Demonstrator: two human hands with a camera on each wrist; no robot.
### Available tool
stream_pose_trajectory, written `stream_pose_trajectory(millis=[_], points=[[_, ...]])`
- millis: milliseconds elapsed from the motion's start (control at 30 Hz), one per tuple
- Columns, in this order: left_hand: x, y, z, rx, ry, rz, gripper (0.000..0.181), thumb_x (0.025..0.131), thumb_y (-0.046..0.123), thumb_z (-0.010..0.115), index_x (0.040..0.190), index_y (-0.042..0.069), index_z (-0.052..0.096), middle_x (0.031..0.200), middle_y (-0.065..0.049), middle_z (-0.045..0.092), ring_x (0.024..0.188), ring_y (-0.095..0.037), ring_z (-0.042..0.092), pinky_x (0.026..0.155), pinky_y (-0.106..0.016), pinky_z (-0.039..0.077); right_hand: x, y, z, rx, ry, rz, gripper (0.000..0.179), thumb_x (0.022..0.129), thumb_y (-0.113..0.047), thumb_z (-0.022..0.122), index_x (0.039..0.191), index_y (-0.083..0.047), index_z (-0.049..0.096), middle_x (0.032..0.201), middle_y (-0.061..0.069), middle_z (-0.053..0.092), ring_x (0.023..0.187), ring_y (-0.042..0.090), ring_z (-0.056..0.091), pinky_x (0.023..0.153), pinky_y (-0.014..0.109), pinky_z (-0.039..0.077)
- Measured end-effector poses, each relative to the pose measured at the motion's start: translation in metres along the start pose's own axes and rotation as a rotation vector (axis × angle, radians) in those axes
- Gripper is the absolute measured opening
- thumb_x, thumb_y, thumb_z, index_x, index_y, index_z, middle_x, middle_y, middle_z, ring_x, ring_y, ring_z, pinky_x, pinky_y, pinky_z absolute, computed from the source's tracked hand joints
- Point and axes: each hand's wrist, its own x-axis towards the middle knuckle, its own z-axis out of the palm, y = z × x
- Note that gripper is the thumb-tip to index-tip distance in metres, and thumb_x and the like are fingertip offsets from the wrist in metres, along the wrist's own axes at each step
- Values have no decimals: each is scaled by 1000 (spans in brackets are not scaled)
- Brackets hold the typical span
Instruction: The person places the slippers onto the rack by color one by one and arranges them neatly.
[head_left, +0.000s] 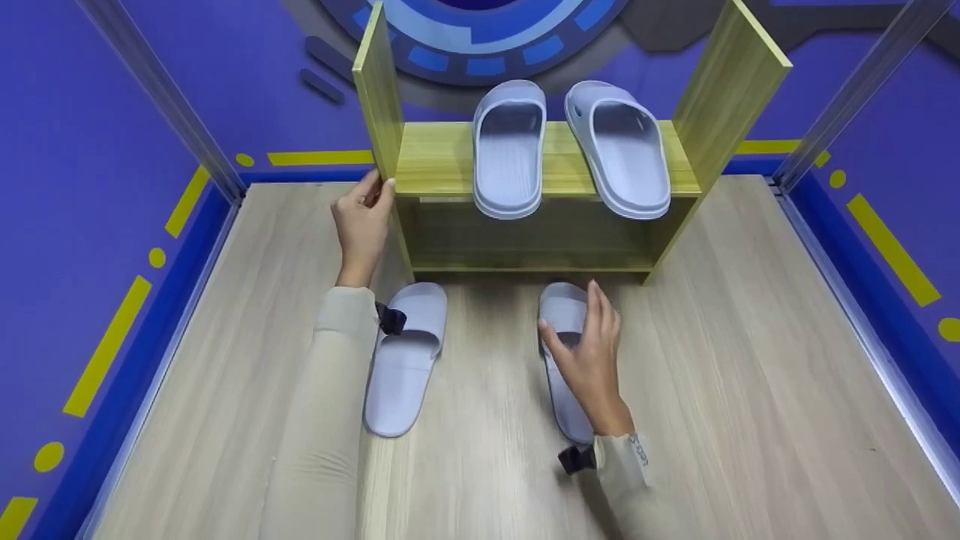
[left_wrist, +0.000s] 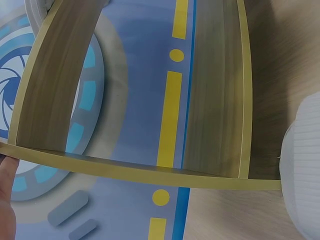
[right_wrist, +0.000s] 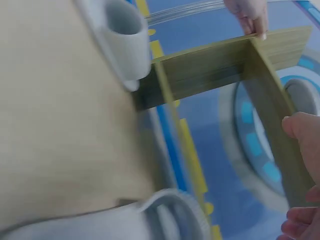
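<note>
My left hand [head_left: 363,225] grips the front edge of the left side panel of a wooden shoe rack [head_left: 435,161], level with its upper shelf. In the right wrist view the same hand [right_wrist: 251,17] shows at the panel's edge. Over the right slide slipper [head_left: 562,306] on the floor hovers my right hand [head_left: 592,345], thumb and fingers spread apart with nothing between them. It hides part of that slipper. The matching left slipper [head_left: 401,382] lies on the floor below my left wrist, toe toward the rack.
Two pale clogs, a left one [head_left: 510,169] and a right one [head_left: 630,161], sit on the upper shelf, heels jutting past its front edge. Blue patterned walls [head_left: 97,135] enclose the wood-look floor [head_left: 757,360] on the left, back and right.
</note>
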Motion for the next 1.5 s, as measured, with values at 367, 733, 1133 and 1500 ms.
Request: stream_pose_trajectory(millis=[367, 733, 1133, 1500], points=[[-1, 4, 2, 27, 14, 37, 31, 91, 5, 64, 120, -7, 64, 116, -22, 67, 103, -28, 68, 87, -35, 56, -51, 31, -5, -45, -37, 131, 100, 71, -29, 83, 144, 13, 29, 145, 34, 32, 129, 51, 29, 106, 62, 28], [-2, 1, 3, 19, 23, 37, 31, 91, 4, 64, 120, -7, 63, 117, -23, 66, 104, -29, 67, 87, -37, 56, -74, 39, -8, -77, -161, 315, 112, 65, -26, 86, 144, 16, 19, 144, 39, 26, 130, 54, 24, 105, 66, 28], [-1, 1, 1, -3, -6, 23, 32, 91, 4, 64, 121, -6, 63, 119, -23, 65, 107, -28, 66, 89, -35, 55, -86, 42, -9, -117, -241, 329, 118, 64, -29, 87, 142, 21, 14, 141, 43, 27, 129, 55, 23, 104, 67, 27], [-2, 2, 0, -3, -10, 7, 32, 92, 5, 62, 122, -6, 62, 120, -22, 65, 109, -28, 65, 91, -34, 54, -86, 44, -7, -151, -269, 327, 122, 60, -30, 90, 142, 21, 15, 142, 42, 27, 128, 55, 25, 103, 68, 28]])
